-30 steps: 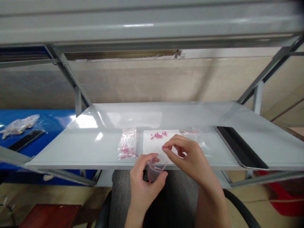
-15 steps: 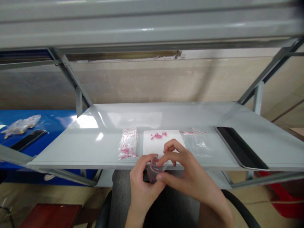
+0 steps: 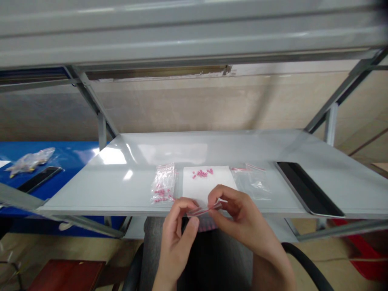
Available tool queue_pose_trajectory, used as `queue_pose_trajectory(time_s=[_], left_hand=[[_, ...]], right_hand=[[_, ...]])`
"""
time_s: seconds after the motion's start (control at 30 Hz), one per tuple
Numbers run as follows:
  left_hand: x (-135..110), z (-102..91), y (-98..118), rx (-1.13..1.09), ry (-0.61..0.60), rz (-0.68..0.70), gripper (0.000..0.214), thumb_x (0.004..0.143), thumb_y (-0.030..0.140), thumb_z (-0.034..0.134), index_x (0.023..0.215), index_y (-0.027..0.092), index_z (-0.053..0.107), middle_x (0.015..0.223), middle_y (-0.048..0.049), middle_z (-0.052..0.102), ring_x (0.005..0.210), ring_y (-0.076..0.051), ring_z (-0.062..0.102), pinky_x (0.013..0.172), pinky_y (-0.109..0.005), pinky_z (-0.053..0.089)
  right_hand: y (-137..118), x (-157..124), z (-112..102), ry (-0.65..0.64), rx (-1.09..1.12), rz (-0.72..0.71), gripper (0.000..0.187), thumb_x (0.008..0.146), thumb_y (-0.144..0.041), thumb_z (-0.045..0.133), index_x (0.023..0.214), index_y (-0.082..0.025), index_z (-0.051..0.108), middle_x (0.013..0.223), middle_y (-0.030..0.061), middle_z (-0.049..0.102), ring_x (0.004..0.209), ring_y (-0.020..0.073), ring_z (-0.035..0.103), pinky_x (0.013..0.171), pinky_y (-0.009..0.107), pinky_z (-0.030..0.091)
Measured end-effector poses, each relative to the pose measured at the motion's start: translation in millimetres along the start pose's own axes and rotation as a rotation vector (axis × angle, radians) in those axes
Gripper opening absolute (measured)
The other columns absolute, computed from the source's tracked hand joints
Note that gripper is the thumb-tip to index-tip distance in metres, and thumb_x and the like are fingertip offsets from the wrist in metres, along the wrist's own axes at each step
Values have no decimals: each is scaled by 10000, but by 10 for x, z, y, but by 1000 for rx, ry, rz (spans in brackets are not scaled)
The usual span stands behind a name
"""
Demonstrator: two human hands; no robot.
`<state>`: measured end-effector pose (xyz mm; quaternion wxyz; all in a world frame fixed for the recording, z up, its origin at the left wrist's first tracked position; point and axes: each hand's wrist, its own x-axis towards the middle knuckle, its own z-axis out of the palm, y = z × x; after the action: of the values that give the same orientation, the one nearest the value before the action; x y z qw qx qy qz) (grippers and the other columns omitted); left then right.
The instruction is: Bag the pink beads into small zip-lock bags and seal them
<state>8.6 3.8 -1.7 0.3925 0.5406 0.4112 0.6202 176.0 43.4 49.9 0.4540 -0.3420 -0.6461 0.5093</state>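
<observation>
My left hand and my right hand both pinch the red-striped top edge of a small clear zip bag, held level just in front of the table's near edge. The bag hangs down between the hands with pink beads inside. Behind the hands a white sheet lies on the grey table and bears several loose pink beads. A pile of filled bead bags lies to the left of the sheet. Empty clear zip bags lie to its right.
A black tray rests on the table at the right. A blue table to the left carries a phone and a clear bag. A grey shelf spans overhead. A red bin stands low at the right.
My right hand came back from the white sheet to the bag's mouth. Both hands now pinch the bag's top strip flat, where earlier the left hand held it open.
</observation>
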Motion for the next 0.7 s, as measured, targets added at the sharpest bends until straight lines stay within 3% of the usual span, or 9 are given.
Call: queue_pose_trajectory(time_s=[0.27,0.4,0.53,0.7], left_hand=[[-15,-13,-41,202,85,-11,107,960,285,628,888,221,674,798,28,651,754,-122,623,705,-175,478],[1,-4,-22,381,149,72,137,958,260,620,834,219,662,761,44,651,724,-111,612,694,-165,466],[35,-34,14,472,202,151,150,952,237,623,809,221,666,750,49,670,716,-109,624,690,-161,466],[58,-132,13,513,223,204,140,942,217,632,806,223,664,743,47,676,713,-117,630,707,-174,476]], right_hand=[[62,-15,25,92,80,-39,136,810,-96,680,822,-217,618,756,-40,558,691,103,532,619,195,464],[129,8,50,183,173,-57,157,772,-106,735,821,-223,643,710,-42,570,649,106,500,563,195,418],[207,37,68,213,228,-48,170,772,-161,787,885,-235,684,696,-29,663,610,114,544,561,225,398],[250,49,40,179,99,-98,179,827,-182,757,985,-261,732,725,-19,689,685,151,609,648,277,435]])
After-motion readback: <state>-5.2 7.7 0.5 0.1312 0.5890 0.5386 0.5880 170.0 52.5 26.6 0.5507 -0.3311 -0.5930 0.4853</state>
